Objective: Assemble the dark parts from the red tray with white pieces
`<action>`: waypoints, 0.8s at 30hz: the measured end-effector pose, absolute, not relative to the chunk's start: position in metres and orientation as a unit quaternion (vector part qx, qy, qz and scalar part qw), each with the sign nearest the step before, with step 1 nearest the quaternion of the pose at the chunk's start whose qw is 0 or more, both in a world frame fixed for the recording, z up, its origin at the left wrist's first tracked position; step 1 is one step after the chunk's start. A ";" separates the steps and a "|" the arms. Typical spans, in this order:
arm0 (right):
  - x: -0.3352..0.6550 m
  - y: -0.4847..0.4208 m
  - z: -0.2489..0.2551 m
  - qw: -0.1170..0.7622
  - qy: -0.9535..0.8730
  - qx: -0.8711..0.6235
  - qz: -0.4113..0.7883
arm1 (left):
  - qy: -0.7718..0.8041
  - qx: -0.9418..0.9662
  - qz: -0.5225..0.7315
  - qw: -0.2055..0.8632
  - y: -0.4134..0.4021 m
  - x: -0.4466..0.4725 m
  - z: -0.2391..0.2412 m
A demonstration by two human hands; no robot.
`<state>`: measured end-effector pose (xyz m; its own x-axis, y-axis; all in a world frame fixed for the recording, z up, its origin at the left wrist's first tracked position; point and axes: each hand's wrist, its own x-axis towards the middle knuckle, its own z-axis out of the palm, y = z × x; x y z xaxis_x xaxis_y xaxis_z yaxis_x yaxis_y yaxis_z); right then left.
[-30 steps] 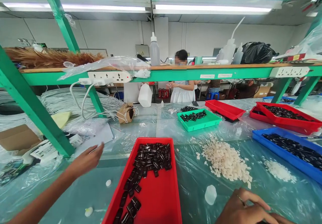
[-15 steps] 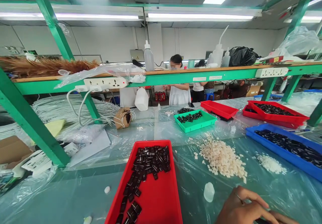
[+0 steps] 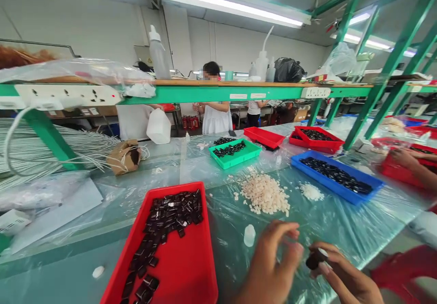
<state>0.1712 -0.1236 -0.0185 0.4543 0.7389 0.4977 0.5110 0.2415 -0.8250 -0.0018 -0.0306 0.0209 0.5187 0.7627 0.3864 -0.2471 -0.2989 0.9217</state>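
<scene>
My right hand (image 3: 344,279) pinches a small dark piece (image 3: 314,259) low at the right, above the plastic-covered table. My left hand (image 3: 273,260) is right beside it, fingers curled toward the piece and blurred; I cannot tell whether it holds anything. To the left lies a red tray (image 3: 186,270) with many dark pieces (image 3: 167,215) heaped at its far end. A small white cap (image 3: 249,235) stands just beyond my left hand. Farther back is a pile of small white parts (image 3: 264,195).
A blue tray (image 3: 305,169) of dark pieces, a green tray (image 3: 239,160) and two red trays (image 3: 264,136) (image 3: 316,139) lie farther back. Another person's hand (image 3: 406,158) works at the right edge. A person in white (image 3: 215,115) stands behind the green shelf (image 3: 205,93). White cables (image 3: 51,149) fill the left.
The view has swung right. My left hand left the far left and came in beside my right hand, which lifted off the table and now holds a dark piece.
</scene>
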 end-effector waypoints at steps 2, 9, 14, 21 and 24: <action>0.175 -0.121 -0.019 0.610 -0.478 -0.621 0.116 | 0.227 0.634 0.477 0.565 -0.022 -0.008 0.022; 0.197 -0.104 -0.030 0.624 -0.414 -0.638 0.181 | 0.266 0.523 0.596 0.548 0.015 -0.047 0.029; 0.199 -0.098 -0.040 0.626 -0.408 -0.626 0.224 | 0.252 0.542 0.569 0.565 0.026 -0.066 0.041; 0.203 -0.084 -0.055 0.589 -0.426 -0.637 0.255 | 0.227 0.490 0.681 0.494 0.039 -0.051 0.030; 0.206 -0.091 -0.062 0.592 -0.422 -0.634 0.262 | 0.272 0.534 0.640 0.481 0.019 -0.046 0.031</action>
